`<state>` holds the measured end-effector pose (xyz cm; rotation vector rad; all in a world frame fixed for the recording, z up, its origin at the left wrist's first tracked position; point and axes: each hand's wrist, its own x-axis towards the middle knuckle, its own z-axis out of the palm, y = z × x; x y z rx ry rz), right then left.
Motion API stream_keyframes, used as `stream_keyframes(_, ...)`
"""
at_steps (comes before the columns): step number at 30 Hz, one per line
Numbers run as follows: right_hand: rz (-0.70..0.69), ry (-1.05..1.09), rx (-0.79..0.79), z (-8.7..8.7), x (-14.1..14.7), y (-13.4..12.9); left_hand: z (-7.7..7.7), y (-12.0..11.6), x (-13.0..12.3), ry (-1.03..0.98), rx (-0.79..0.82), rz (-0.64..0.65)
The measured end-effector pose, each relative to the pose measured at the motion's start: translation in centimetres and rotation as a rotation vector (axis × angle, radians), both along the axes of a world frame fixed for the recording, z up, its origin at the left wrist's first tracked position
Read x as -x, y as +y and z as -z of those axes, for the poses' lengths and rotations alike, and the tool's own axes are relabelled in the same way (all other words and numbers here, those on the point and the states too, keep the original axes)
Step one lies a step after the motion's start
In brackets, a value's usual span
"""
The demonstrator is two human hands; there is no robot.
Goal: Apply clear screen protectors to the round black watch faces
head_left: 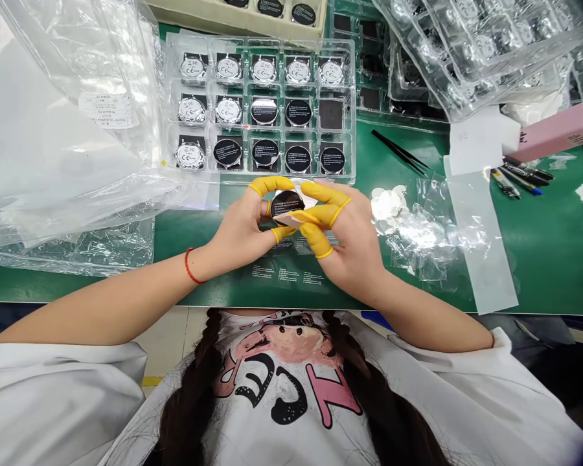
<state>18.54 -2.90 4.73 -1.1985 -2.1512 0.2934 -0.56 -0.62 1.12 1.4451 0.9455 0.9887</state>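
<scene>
Braids below — black disc between left fingers, right fingers beside it.

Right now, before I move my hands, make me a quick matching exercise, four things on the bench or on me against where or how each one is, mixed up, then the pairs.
Things:
1. Black-faced disc
2. Tweezers
3. Clear tray
4. Red cord

Places and states:
A. Black, lying on the green table
B. Between fingers of the left hand
C. Around a wrist
D. Bearing rows of round pieces

Pairs: 1-B, 2-A, 3-D, 4-C
</scene>
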Motion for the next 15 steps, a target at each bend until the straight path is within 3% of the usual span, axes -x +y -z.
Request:
stream_keyframes(6, 0.042, -0.15, -0.397, 1.05, 0.61, -0.51, 0.18, -0.11, 0.19, 0.087, -0.048, 0.016)
stream_keyframes(10, 0.077, -0.163, -0.474, 1.04, 1.04, -0.63, 0.28, -0.08, 0.34, 0.098, -0.064, 0.022)
stream_keyframes(15, 0.077, -0.203, -0.44, 0.98, 0.82, -0.44, 0.2, -0.12, 0.35, 0.104, -0.087, 0.004)
